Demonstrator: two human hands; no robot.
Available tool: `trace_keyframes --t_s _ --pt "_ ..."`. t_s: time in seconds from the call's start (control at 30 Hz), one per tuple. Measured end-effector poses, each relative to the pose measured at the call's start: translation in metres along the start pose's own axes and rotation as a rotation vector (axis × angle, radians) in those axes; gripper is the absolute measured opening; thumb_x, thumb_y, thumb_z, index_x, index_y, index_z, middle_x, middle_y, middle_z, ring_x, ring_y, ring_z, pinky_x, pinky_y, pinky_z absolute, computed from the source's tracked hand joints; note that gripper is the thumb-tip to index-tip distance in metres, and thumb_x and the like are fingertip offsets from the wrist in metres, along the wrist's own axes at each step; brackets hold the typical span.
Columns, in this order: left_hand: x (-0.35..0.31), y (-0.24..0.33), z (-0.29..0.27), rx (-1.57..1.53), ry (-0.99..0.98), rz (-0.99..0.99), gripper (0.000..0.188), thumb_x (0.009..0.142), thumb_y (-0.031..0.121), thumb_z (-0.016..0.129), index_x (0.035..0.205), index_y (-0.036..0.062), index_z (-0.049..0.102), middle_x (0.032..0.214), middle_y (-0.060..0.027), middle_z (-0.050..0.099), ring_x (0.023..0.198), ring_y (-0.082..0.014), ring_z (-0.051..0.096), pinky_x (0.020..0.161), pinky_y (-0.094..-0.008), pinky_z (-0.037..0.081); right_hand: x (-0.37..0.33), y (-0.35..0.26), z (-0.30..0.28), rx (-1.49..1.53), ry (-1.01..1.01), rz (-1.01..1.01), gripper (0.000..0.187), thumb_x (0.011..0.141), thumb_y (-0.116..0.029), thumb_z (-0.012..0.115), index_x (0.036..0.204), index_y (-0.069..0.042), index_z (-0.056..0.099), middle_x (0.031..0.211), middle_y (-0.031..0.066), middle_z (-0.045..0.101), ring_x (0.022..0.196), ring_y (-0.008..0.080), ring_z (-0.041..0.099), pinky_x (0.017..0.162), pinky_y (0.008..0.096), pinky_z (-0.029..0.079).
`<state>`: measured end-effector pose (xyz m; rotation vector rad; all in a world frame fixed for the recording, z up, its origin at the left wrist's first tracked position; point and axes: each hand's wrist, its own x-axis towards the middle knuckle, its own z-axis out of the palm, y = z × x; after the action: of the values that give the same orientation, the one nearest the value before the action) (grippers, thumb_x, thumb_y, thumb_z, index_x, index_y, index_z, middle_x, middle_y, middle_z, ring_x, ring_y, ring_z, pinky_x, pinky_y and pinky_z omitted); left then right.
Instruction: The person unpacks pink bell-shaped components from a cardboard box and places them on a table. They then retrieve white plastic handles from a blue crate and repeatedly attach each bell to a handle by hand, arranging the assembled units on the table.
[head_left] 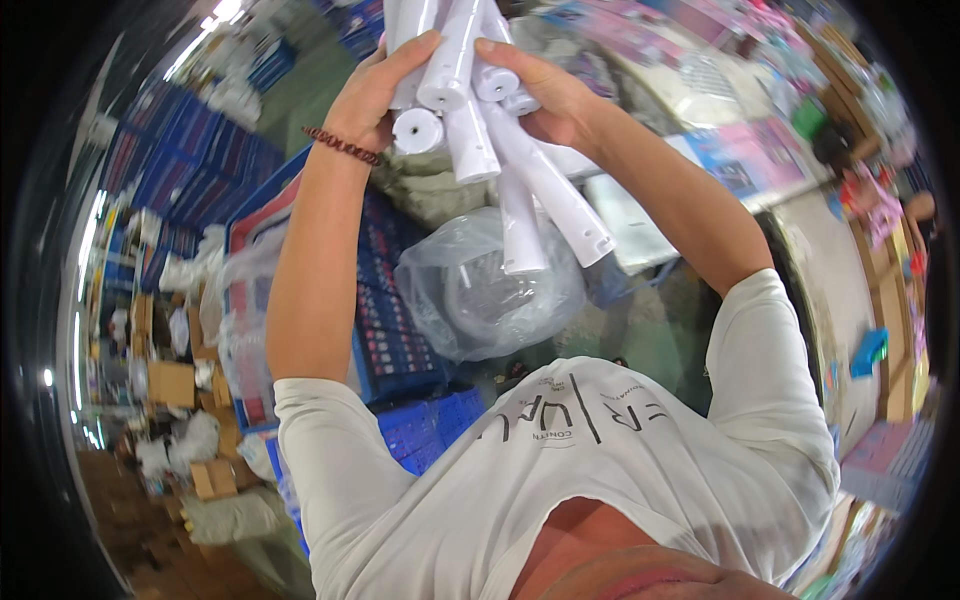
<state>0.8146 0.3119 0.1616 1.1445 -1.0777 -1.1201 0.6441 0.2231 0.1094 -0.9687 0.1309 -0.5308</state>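
At the upper centre, partly over a clear plastic bag, the left hand and right hand grip opposite sides of a bundle of white tubes. Dark lettering crosses the white shirt; a printed pink-and-blue panel lies beyond the right forearm.

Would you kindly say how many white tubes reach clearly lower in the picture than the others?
2: the left tube ends in front of the clear plastic bag; the right tube slants down rightward. None seems hidden.
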Motion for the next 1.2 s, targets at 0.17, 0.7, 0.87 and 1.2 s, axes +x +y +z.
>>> trace_keyframes --t_s 0.17,0.7,0.87,1.2 --pt "0.063 -0.021 0.129 -0.074 -0.258 -0.031 0.058 0.083 0.027 0.07 0.13 0.0025 0.045 0.113 -0.009 0.06 0.096 -0.018 0.062 0.078 -0.0325 0.052 -0.104 -0.067 -0.078 -0.054 0.166 -0.128 0.069 0.08 -0.04 0.071 0.13 -0.002 0.043 0.122 0.012 0.055 0.111 0.0257 0.055 0.096 0.0439 0.045" --pt "0.176 -0.125 0.524 -0.074 -1.073 -0.334 0.064 0.078 0.03 0.075 0.128 0.0018 0.044 0.11 -0.0089 0.06 0.095 -0.0183 0.062 0.078 -0.032 0.053 -0.417 -0.155 -0.229 0.065 0.98 -0.507 0.061 0.082 -0.041 0.068 0.127 -0.005 0.046 0.119 0.0103 0.055 0.11 0.0254 0.054 0.096 0.0443 0.044" --pt "0.194 -0.158 0.621 -0.111 -1.209 -0.304 0.061 0.077 0.028 0.076 0.125 0.0024 0.047 0.108 -0.0084 0.061 0.091 -0.0169 0.063 0.076 -0.0318 0.054 -0.48 -0.173 -0.272 0.09 1.183 -0.556 0.062 0.085 -0.042 0.065 0.128 -0.003 0.044 0.12 0.0127 0.055 0.11 0.026 0.055 0.101 0.0431 0.041" --pt "0.264 -0.222 0.791 -0.169 -1.519 -0.329 0.056 0.083 0.031 0.071 0.126 0.0019 0.048 0.109 -0.0064 0.061 0.094 -0.0146 0.061 0.078 -0.0301 0.052 -0.561 -0.225 -0.374 0.015 1.427 -0.676 0.063 0.085 -0.042 0.064 0.13 -0.003 0.041 0.12 0.0144 0.053 0.112 0.0271 0.053 0.1 0.0447 0.04"
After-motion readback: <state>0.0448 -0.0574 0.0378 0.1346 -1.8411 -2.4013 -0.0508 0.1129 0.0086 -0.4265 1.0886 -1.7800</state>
